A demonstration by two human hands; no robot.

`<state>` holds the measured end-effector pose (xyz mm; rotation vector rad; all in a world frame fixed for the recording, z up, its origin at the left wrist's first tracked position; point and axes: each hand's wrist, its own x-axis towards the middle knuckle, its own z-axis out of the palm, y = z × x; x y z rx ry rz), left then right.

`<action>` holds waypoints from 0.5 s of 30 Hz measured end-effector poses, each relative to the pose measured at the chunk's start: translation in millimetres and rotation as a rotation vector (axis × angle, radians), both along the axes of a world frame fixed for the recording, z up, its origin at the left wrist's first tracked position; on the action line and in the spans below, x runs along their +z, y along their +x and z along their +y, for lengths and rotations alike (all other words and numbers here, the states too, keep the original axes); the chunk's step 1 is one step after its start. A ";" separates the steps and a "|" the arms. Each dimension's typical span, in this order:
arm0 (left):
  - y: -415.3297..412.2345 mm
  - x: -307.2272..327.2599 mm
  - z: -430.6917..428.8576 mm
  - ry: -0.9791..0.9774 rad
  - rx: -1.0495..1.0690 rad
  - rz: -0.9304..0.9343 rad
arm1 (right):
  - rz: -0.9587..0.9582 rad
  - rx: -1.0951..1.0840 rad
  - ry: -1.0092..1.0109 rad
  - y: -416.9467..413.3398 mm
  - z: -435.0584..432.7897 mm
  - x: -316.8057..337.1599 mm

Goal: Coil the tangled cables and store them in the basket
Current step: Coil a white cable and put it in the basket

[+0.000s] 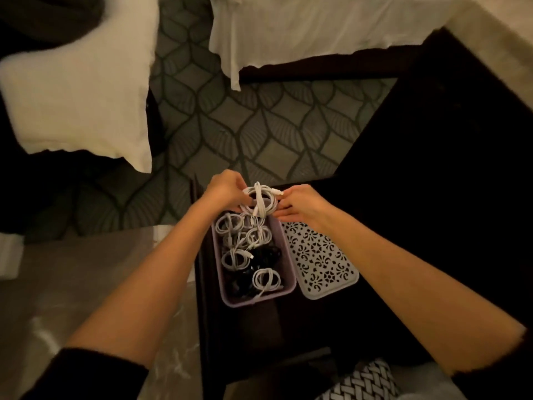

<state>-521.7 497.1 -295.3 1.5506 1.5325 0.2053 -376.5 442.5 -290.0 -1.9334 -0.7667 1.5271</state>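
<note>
Hands meet above the far end of a small basket, seen from the person's own head looking down. The left hand [223,192] curls its fingers [240,184] round the left side of a coiled white cable [259,202] and grips it. The right hand [302,204] pinches the cable's plug end [277,193] at the coil's upper right, with its lower fingers stretched out beneath the coil. The coil is held just over the basket's far rim and is not yet inside.

The lilac basket [227,297] stands on a dark bench [311,319]. It holds several white cable coils [235,259], with a bundle of black cables [264,255] among them. Just beside the basket on its right, a white openwork lid [320,261] with a floral cut-out pattern lies flat on the bench.

Beyond the bench spreads a patterned carpet [230,119] of leaf shapes. White bedding [78,96] fills the upper left, and a white bed sheet [317,30] hangs along the top. A pale marbled floor [86,284] shows at lower left. A dark sleeve [95,376] is pushed up the left forearm.
</note>
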 end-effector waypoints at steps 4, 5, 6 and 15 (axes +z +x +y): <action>-0.7 -40.5 4.3 -0.087 -0.029 0.071 | -0.042 0.008 -0.128 -7.0 7.8 -32.2; -0.9 -47.5 3.9 -0.100 -0.036 0.086 | -0.059 0.021 -0.146 -7.8 8.1 -39.0; -0.8 -54.7 4.3 -0.114 -0.041 0.095 | -0.062 0.030 -0.161 -8.0 9.3 -47.9; 2.0 -101.2 6.1 -0.238 -0.190 0.229 | -0.063 0.117 -0.267 -7.4 8.5 -91.0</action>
